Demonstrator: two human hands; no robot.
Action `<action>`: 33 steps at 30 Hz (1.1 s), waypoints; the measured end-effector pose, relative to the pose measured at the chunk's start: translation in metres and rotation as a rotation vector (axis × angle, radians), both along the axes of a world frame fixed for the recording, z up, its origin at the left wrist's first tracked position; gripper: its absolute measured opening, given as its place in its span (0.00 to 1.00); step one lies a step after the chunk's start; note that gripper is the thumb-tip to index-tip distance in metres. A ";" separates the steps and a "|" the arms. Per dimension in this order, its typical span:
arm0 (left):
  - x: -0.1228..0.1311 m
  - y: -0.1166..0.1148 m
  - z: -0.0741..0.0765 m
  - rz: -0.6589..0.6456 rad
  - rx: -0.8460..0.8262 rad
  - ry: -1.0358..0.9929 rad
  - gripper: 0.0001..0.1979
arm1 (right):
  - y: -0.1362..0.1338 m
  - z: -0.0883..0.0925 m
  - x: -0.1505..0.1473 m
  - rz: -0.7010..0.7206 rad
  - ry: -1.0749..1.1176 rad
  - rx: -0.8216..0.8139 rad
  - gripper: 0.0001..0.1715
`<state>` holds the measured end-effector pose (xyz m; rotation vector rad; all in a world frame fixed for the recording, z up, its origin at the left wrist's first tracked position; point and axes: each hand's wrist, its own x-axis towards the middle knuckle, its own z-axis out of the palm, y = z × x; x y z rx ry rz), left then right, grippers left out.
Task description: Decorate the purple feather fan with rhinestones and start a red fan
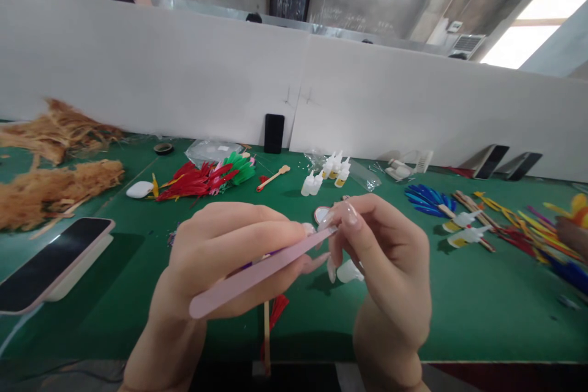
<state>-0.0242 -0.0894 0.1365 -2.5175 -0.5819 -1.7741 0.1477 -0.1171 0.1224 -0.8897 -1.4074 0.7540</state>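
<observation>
Pink tool [261, 269]: a long flat strip held above the green desk [482, 300], in front of the person, between both hands. The left hand [229, 257] has its fingers [257, 226] curled closed around the strip's middle. The long axis runs from lower left to upper right, with the far end pointing up and right. There the right hand [386, 269] pinches that end between its pressed-together fingertips [344, 214]. A small white bottle [349, 271] lies beneath.

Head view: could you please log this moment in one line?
left hand: holds long flat pink tool | right hand: pinches its tip | beneath: small white plastic bottle, green table
</observation>
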 end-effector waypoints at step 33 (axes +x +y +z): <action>-0.002 0.004 -0.005 0.094 0.165 0.075 0.03 | 0.001 -0.001 -0.001 -0.176 -0.290 0.136 0.11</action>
